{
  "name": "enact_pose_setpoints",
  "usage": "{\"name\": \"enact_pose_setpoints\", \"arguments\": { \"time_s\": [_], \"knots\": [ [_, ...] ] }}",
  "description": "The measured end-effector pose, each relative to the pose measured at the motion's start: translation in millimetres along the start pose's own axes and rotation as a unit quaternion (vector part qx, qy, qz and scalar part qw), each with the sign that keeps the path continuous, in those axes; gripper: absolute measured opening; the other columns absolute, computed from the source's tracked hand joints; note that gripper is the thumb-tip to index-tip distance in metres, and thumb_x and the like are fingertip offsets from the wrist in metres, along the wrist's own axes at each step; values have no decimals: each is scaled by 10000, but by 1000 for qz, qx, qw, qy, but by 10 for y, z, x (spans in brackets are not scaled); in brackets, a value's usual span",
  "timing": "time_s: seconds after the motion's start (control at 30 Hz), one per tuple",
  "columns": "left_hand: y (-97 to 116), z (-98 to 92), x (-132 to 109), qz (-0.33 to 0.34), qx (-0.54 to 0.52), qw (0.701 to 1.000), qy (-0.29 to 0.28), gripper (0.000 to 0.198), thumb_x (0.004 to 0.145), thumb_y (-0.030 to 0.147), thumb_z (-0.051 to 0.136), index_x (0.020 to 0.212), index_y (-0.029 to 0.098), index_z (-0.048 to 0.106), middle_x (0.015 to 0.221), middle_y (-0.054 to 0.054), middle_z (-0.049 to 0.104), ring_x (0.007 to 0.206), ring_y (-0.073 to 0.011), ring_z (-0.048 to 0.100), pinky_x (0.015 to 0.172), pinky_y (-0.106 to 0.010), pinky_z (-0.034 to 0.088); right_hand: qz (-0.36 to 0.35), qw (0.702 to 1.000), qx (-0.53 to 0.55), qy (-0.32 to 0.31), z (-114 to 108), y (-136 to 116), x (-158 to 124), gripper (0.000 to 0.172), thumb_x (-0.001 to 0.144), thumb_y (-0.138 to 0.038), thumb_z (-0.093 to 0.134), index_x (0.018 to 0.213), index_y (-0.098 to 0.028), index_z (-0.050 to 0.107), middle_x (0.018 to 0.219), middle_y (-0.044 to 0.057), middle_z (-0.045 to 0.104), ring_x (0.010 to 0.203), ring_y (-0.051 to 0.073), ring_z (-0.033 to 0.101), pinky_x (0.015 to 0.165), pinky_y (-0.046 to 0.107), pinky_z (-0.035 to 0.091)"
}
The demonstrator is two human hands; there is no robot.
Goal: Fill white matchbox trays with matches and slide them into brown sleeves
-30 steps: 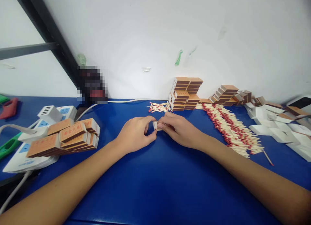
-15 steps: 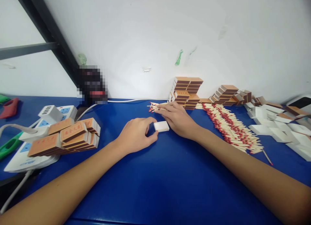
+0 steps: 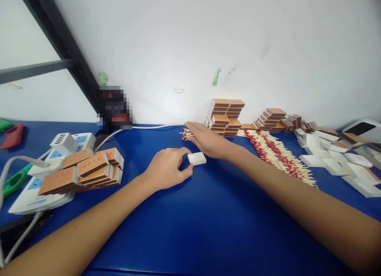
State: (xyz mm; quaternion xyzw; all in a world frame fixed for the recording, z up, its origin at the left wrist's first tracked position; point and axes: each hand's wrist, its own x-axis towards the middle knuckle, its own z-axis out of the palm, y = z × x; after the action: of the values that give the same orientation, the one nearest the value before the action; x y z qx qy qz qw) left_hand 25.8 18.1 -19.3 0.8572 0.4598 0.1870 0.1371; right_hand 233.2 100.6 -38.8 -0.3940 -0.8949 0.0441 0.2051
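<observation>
A small white matchbox tray (image 3: pixel 197 158) rests on the blue table, its left end between the thumb and fingers of my left hand (image 3: pixel 167 168). I cannot make out what lies inside it. Beyond the tray, my right hand (image 3: pixel 206 140) lies low with its fingers stretched out and pointing left. A small bunch of loose matches (image 3: pixel 185 133) pokes out beside and under those fingers, partly hidden by them. To the right, a long heap of red-tipped matches (image 3: pixel 278 155) spreads over the table, partly behind my right forearm.
Matchboxes are stacked (image 3: pixel 228 115) against the wall, with another stack (image 3: pixel 270 119) farther right. White trays (image 3: pixel 336 165) lie piled at the right. On the left, more matchboxes (image 3: pixel 92 165) sit on a power strip (image 3: pixel 56 198) with cables. A blue tabletop (image 3: pixel 184 228) spans the front.
My right hand has straightened its fingers and shifted slightly over the small bunch of matches, its forearm now covering more of the long heap. My left hand keeps its hold on the tray.
</observation>
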Motion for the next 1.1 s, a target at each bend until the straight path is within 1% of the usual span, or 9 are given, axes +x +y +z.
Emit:
{"name": "enact_pose_setpoints", "arguments": {
  "time_s": [0.1, 0.23, 0.33, 0.5, 0.63, 0.7, 0.8, 0.93, 1.1],
  "knots": [
    [0, -11, -2, 2, 10, 1000, -1, 231, 882, 341, 650, 1053, 216, 742, 714, 16, 660, 612, -164, 563, 584, -304, 328, 1, 998, -25, -54, 38, -28, 182, 506, 1105, -381, 400, 1493, -73, 508, 1492, 257, 572, 1414, 354, 533, 1171, 546, 455],
    [-11, -6, -7, 9, 13, 1000, 1, 225, 880, 332, 646, 1048, 219, 744, 727, 5, 677, 611, -171, 579, 582, -307, 338, 6, 996, -43, -76, 75, -40, 230, 480, 1093, -346, 438, 1416, -19, 579, 1444, 298, 590, 1400, 387, 533, 1167, 552, 441],
    [-21, 16, -21, 21, 18, 1000, 6, 256, 879, 341, 651, 1085, 219, 744, 733, -1, 684, 631, -181, 600, 599, -310, 360, 6, 996, -47, -82, 51, -56, 143, 438, 1095, -331, 431, 1377, -53, 619, 1419, 269, 614, 1377, 369, 552, 1151, 522, 461],
    [-13, 19, -45, 32, 26, 999, 0, 231, 872, 371, 668, 1037, 223, 733, 744, -9, 686, 639, -191, 616, 586, -311, 360, 3, 994, -53, -92, -18, -125, -8, 420, 1098, -334, 428, 1339, -70, 649, 1397, 259, 638, 1349, 365, 575, 1108, 520, 492],
    [5, -4, -52, 51, 19, 998, -11, 216, 883, 382, 659, 1012, 217, 710, 744, -8, 677, 630, -189, 610, 569, -307, 341, 0, 995, -39, -95, -118, -177, -44, 382, 1109, -348, 417, 1286, -140, 684, 1321, 211, 694, 1272, 331, 634, 1044, 496, 528],
    [15, -9, -58, 63, 13, 998, -16, 214, 890, 378, 656, 1026, 222, 712, 743, -1, 675, 631, -185, 610, 571, -304, 337, 12, 994, -40, -98, -178, -195, -23, 387, 1117, -349, 399, 1306, -149, 672, 1306, 193, 706, 1254, 315, 647, 1044, 476, 524],
    [27, -4, -72, 80, 10, 996, -22, 226, 895, 376, 656, 1051, 225, 716, 745, 4, 677, 648, -183, 617, 586, -305, 344, 56, 990, -83, -104, -236, -220, 27, 396, 1113, -319, 403, 1372, -108, 616, 1368, 219, 674, 1286, 331, 629, 1055, 468, 504],
    [35, 12, -83, 91, 12, 996, -20, 220, 901, 375, 647, 1045, 223, 713, 750, 5, 681, 657, -182, 619, 605, -306, 357, 101, 977, -136, -133, -235, -262, 22, 331, 1094, -320, 450, 1221, -98, 660, 1234, 238, 702, 1106, 334, 692, 909, 428, 537],
    [33, 18, -78, 89, 12, 996, -22, 215, 901, 369, 641, 1047, 226, 710, 749, 7, 685, 655, -184, 624, 602, -304, 359, 53, 981, -145, -120, -233, -285, -118, 323, 1108, -326, 406, 1055, -154, 675, 1095, 196, 708, 958, 282, 683, 816, 377, 531]
  ]
}}
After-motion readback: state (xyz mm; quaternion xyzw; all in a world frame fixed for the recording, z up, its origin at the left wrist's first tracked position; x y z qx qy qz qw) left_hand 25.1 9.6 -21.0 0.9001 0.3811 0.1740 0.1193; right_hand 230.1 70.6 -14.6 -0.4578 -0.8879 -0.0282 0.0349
